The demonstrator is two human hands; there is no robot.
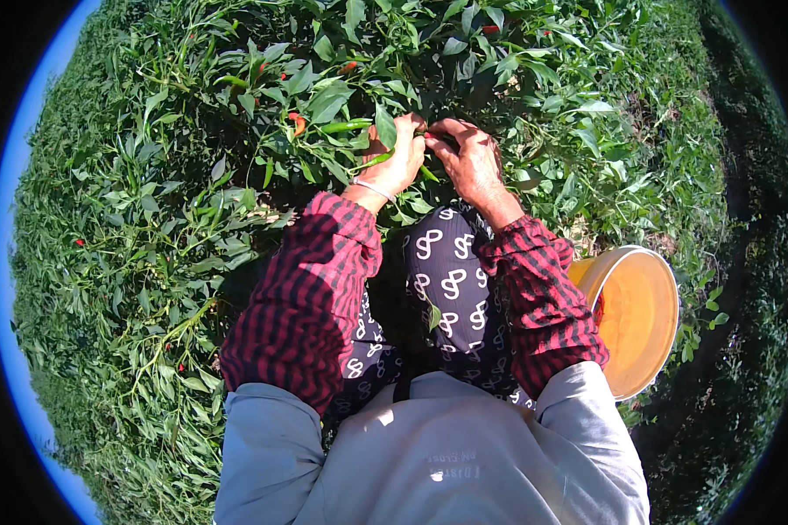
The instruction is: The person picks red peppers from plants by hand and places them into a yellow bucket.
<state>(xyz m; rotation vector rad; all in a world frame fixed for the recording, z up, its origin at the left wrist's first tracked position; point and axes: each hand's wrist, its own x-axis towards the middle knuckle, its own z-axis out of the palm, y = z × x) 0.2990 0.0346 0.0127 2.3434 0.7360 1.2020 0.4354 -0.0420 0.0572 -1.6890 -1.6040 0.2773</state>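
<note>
My two hands meet among the leaves of a chili plant in front of my knees. In the fingertips of my right hand a small red chili pepper shows, mostly covered by the fingers. My left hand is closed right beside it, its fingertips partly behind a leaf, so what they pinch is hidden. Just left of that hand hang a green chili pepper and an orange-red chili pepper. Another red chili pepper hangs farther back.
A yellow bucket stands tilted by my right forearm, its mouth facing right, with something red just visible at its inner left side. Dense chili plants spread ahead and to the left. Along the right runs a dark shaded strip. My patterned knees are close below my hands.
</note>
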